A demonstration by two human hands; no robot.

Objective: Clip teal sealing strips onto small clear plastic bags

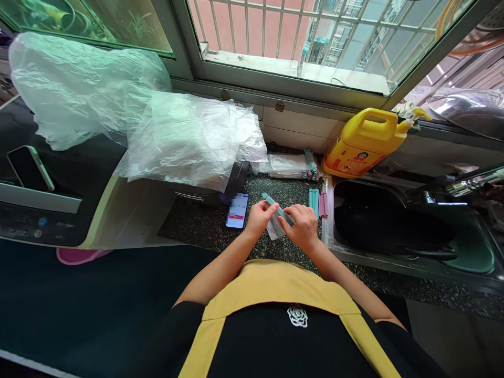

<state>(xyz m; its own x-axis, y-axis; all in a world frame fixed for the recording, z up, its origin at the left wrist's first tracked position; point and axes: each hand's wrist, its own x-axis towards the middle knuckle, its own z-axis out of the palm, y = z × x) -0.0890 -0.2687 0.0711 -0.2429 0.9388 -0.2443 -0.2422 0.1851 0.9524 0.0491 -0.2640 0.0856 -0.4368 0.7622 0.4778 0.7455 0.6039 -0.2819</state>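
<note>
Yellow apron [275, 278] fills six o'clock, and toward twelve the right hand [302, 226] and left hand [259, 218], a clear packet [274, 230] beneath them, close fingertips on a teal strip [281, 211], apparently lining it up, next needing a steady pinch.

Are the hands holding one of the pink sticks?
No, the pink sticks lie on the counter, while the left hand and right hand hold a blue-green stick.

Soft daylight from the window [293, 52] — dim lower left (with edge distortion).
</note>
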